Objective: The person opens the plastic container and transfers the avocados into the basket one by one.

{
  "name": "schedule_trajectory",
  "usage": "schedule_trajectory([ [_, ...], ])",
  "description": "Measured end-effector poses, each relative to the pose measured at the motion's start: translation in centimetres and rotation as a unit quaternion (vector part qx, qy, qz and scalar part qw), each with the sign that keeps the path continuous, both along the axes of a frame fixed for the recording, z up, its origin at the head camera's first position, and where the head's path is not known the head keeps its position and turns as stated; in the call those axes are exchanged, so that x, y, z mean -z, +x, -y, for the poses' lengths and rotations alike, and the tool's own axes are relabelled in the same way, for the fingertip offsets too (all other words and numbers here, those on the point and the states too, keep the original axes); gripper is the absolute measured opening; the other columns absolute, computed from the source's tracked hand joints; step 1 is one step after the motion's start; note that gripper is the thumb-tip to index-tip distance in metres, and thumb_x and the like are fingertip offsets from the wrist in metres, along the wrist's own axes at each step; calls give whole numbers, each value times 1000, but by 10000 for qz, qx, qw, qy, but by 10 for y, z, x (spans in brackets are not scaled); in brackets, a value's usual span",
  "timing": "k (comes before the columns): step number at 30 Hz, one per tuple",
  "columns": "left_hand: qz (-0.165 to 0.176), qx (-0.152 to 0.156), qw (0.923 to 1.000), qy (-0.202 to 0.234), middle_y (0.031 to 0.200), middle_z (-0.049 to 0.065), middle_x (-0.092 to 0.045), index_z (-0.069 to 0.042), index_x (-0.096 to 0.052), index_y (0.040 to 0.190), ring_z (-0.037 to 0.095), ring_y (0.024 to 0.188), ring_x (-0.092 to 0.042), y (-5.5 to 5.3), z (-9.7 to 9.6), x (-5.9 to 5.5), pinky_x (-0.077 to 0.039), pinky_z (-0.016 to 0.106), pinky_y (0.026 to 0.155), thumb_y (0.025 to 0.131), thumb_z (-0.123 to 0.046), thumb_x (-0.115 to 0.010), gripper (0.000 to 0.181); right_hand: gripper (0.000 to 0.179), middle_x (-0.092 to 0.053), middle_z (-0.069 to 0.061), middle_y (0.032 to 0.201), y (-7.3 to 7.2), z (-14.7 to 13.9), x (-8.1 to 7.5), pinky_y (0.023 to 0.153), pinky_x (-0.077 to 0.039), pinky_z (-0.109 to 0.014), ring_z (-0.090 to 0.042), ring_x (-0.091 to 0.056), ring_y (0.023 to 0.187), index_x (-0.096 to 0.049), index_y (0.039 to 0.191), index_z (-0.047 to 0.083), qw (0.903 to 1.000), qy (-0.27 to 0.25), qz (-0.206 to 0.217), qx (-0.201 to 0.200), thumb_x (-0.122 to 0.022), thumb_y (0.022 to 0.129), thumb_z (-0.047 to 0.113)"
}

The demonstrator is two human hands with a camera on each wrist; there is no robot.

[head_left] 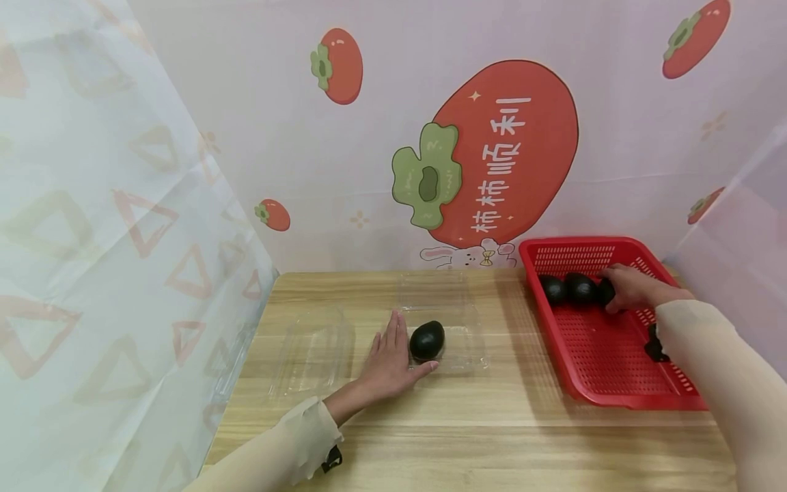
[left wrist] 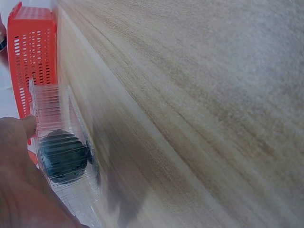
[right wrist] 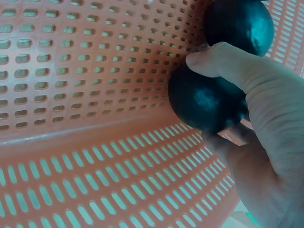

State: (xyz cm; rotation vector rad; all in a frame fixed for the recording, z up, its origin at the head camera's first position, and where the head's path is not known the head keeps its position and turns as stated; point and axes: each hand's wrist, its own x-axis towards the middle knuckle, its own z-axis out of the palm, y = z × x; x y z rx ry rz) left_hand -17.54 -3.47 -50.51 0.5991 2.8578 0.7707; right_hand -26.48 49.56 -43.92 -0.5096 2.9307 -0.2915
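My right hand (head_left: 633, 288) reaches into the red plastic basket (head_left: 561, 362) and grips a dark avocado (right wrist: 204, 102), thumb on one side and fingers on the other. Two more avocados (head_left: 579, 288) lie beside it along the basket's back. To the left, a single avocado (head_left: 427, 340) sits in a clear plastic clamshell box (head_left: 470, 345) whose lid is folded back. My left hand (head_left: 389, 365) rests at that box's left side, fingers straight and thumb spread along the front. In the left wrist view, the avocado shows through the ribbed clear wall.
A second clear plastic box (head_left: 310, 355) lies on the wooden table (head_left: 492, 437) left of my left hand. Another dark item (head_left: 655, 345) is at the basket's right side, partly hidden by my sleeve. A printed cloth (head_left: 369, 150) encloses the back and sides.
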Motion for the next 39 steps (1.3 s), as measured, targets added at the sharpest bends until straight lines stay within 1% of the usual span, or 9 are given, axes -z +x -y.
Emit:
schedule_trajectory([
  [4,-19,31,10000,54,176,26,1,6,-5,167,38,163,-7,1,0,-2,-11,62,129,98,-67,-62,116,72,-60,-36,109,-1,2,-4,92,-49,-72,-55,-59,103,-57,123,-21,9999,-30,-18,100,-94,68,6],
  [8,-54,73,9998,175,175,28,-1,9,-7,166,41,162,-10,2,0,-4,-13,64,128,98,-64,-64,115,75,-60,-36,112,-1,4,-9,95,-48,-73,-55,-58,107,-56,127,-22,9999,-31,-3,146,-95,70,8],
  [13,-16,92,9999,131,175,28,-1,8,-6,166,39,163,-9,2,0,-5,-13,64,128,98,-64,-63,114,75,-60,-38,114,2,4,-15,96,-47,-74,-57,-58,109,-55,128,-22,10000,-3,-49,70,-94,72,10],
  [15,12,80,10000,20,175,26,0,7,-4,167,37,163,-6,1,0,-5,-11,62,129,98,-66,-61,115,74,-61,-38,115,2,4,-17,97,-47,-74,-57,-57,110,-56,129,-21,10000,-12,-42,89,-93,74,11],
  [19,0,47,10000,-31,176,25,1,6,-4,167,36,163,-6,1,0,-2,-11,61,129,98,-68,-60,116,75,-60,-39,120,1,5,-22,97,-46,-76,-58,-57,114,-55,133,-19,9998,-17,14,188,-92,76,13],
  [26,-10,22,10000,-61,176,24,1,5,-4,167,34,164,-5,-1,-1,1,-11,60,130,98,-71,-58,116,78,-57,-46,123,2,8,-31,97,-48,-73,-63,-56,116,-54,131,-24,9994,200,-280,18,-92,77,18],
  [31,-13,11,10000,-50,176,24,0,5,-4,167,35,163,-6,-1,-1,1,-11,60,130,98,-71,-58,116,79,-51,-49,132,2,15,-39,100,-45,-75,-65,-52,121,-50,136,-23,9992,266,-289,114,-89,83,21],
  [38,16,59,10000,-16,175,27,-1,7,-6,166,40,163,-10,2,1,-9,-14,62,129,99,-66,-61,114,81,-48,-48,137,3,26,-50,100,-46,-74,-64,-53,123,-49,140,-21,9988,299,-365,156,-86,88,27],
  [39,7,65,10000,9,175,27,-2,8,-7,166,40,163,-10,2,1,-8,-14,62,129,99,-66,-62,114,81,-48,-48,137,3,28,-50,100,-46,-74,-64,-53,123,-49,140,-21,9988,275,-383,150,-86,88,28],
])
